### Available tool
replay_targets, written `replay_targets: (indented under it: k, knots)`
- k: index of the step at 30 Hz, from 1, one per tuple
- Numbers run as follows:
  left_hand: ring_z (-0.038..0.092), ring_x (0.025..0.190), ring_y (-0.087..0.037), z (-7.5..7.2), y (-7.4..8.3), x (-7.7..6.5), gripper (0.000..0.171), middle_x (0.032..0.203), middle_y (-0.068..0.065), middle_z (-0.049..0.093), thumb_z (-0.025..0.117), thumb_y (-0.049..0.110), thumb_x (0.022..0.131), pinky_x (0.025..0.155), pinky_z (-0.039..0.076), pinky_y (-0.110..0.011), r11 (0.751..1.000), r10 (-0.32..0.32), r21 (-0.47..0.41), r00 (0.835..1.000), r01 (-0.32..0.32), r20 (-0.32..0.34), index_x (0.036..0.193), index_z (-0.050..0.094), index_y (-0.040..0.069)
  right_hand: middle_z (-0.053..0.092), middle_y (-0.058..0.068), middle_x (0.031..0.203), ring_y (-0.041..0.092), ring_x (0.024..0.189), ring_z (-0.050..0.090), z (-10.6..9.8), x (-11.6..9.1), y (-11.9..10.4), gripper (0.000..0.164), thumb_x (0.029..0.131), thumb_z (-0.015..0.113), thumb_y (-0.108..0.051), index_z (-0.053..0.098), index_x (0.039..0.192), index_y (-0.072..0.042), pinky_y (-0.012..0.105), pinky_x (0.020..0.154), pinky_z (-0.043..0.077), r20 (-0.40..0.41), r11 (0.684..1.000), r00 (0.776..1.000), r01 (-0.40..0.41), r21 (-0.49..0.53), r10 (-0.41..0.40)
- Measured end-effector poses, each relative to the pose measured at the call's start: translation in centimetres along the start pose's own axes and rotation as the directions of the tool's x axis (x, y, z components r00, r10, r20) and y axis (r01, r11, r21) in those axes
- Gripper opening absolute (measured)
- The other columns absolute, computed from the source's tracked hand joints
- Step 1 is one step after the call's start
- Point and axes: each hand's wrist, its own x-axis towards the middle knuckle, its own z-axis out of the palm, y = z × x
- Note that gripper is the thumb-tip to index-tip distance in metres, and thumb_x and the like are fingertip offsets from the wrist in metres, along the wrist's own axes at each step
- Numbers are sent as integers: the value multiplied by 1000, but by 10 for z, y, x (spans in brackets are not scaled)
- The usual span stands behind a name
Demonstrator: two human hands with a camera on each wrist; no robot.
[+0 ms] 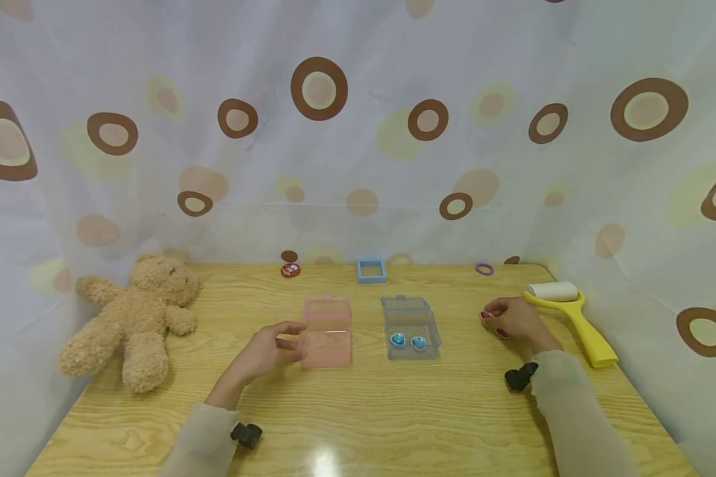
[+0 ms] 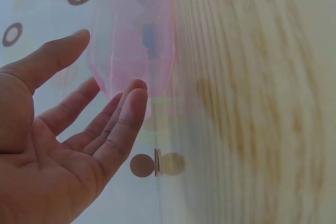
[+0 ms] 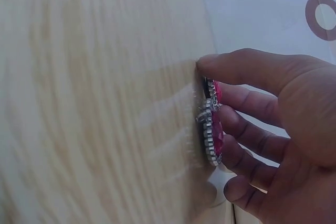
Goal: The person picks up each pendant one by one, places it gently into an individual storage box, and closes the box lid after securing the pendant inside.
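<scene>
My left hand [image 1: 268,348] is at the left side of a translucent pink plastic box [image 1: 326,349], fingers loosely spread; the box lies with its lid raised. In the left wrist view the fingertips [image 2: 137,95] are at the box's edge, and whether they touch it I cannot tell. On the right, my right hand [image 1: 516,321] pinches a red gem with a rhinestone rim [image 3: 218,92] between thumb and fingers, low at the tabletop. A second red gem [image 3: 217,129] is close beside it under the fingers. Two blue gems [image 1: 398,339] lie in an open clear grey box [image 1: 412,321].
A teddy bear [image 1: 134,318] lies at the left. Along the back are a red patterned disc [image 1: 290,269], a blue square frame [image 1: 371,271] and a purple ring [image 1: 484,269]. A yellow-handled lint roller [image 1: 591,331] lies right of my right hand. A patterned curtain [image 1: 358,132] surrounds the table.
</scene>
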Motion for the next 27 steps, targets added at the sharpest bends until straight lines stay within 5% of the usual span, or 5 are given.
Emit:
replay_targets:
  k: [27]
  knots:
    - [64,115,-36,1,-1,3,50,139,-20,57,70,12,94,84,60,-41,999,-1,37,1000,2,-23,141,55,6,67,15,114,21,91,65,-6,-2,-12,37,95,68,-33,66,123,-8,29,66,54,31,994,998,42,99,-45]
